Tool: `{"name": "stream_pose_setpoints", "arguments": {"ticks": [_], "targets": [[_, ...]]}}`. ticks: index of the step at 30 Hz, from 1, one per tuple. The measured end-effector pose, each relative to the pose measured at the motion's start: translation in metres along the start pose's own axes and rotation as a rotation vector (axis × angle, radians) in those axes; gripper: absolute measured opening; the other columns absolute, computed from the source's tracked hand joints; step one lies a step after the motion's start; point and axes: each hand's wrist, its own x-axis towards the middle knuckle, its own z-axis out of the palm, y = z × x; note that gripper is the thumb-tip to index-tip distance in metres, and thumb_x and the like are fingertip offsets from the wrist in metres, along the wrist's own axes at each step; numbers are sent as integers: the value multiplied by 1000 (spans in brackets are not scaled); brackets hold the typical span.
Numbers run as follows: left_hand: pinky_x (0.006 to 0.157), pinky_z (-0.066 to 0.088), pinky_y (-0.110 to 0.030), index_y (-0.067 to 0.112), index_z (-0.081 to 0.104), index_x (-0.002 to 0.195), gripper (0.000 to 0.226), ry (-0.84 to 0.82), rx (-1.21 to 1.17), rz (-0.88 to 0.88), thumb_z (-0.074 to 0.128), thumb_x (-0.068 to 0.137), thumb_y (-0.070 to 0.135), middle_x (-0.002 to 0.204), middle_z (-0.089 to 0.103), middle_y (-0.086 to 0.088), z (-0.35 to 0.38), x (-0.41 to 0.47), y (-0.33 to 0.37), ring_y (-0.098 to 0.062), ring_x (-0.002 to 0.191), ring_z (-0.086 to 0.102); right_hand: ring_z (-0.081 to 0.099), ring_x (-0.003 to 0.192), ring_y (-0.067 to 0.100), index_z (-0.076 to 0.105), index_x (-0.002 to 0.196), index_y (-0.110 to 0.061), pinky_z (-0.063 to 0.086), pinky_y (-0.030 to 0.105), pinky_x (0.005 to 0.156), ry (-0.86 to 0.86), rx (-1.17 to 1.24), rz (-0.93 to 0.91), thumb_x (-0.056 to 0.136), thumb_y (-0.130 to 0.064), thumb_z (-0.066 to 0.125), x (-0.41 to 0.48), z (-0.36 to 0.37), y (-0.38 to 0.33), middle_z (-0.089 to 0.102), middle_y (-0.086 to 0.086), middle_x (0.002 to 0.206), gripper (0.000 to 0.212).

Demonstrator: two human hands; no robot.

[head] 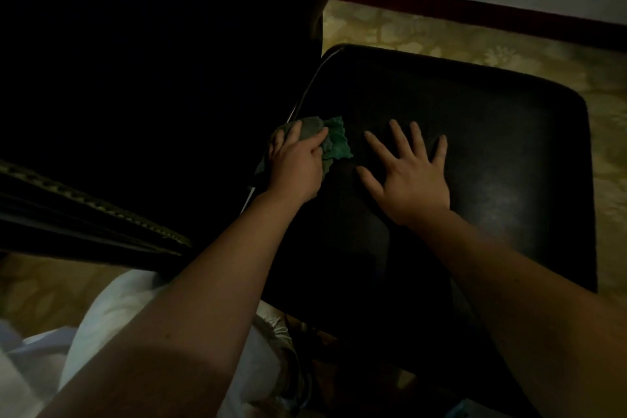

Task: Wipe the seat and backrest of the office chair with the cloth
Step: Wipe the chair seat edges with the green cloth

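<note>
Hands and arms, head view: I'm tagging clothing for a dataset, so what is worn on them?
Nothing that shows. The left hand and right hand are gloveless, with no ring visible, and the left forearm and right forearm are bare, with no sleeve, watch or bracelet in view. Dim light could hide small items.

L hand (295, 166) curled, R hand (410, 176) splayed

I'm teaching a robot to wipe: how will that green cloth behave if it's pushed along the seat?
Probably floppy: the green cloth lies bunched and wrinkled under the left hand. It likely slides easily, since the seat looks smooth and glossy. Looks thin, so probably light.
</note>
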Motion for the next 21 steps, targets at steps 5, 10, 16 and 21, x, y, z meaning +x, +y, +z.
{"name": "stream_pose_setpoints", "arguments": {"ticks": [5, 10, 16, 21], "targets": [[121, 19, -34, 35, 53, 143, 39, 85, -11, -32, 44, 106, 29, 163, 30, -3, 1, -6, 2, -28, 150, 23, -4, 153, 31, 9, 155, -45, -7, 66, 116, -11, 8, 4, 94, -74, 14, 0, -2, 1, 4, 2, 167, 68], [119, 23, -32, 28, 57, 141, 40, 109, -28, -26, 53, 103, 38, 159, 37, -3, -2, -24, -2, -25, 148, 28, -5, 153, 31, 7, 155, -46, -7, 65, 116, -26, 13, 2, 94, -74, 13, 0, -2, 2, 3, 2, 167, 68], [118, 24, -30, 26, 58, 140, 40, 118, -2, -29, 55, 102, 37, 158, 41, -1, -2, -50, -8, -22, 149, 28, -7, 152, 31, 5, 155, -45, -7, 66, 116, -36, 3, -2, 94, -74, 12, -2, -4, 2, 0, 2, 167, 68], [120, 18, -31, 30, 52, 145, 42, 80, 38, -21, 51, 104, 37, 162, 34, 0, -2, -55, -13, -22, 151, 22, -8, 152, 32, 2, 155, -45, -7, 68, 115, -50, -5, -18, 93, -74, 9, 0, -4, 3, -2, 3, 167, 69]]}}
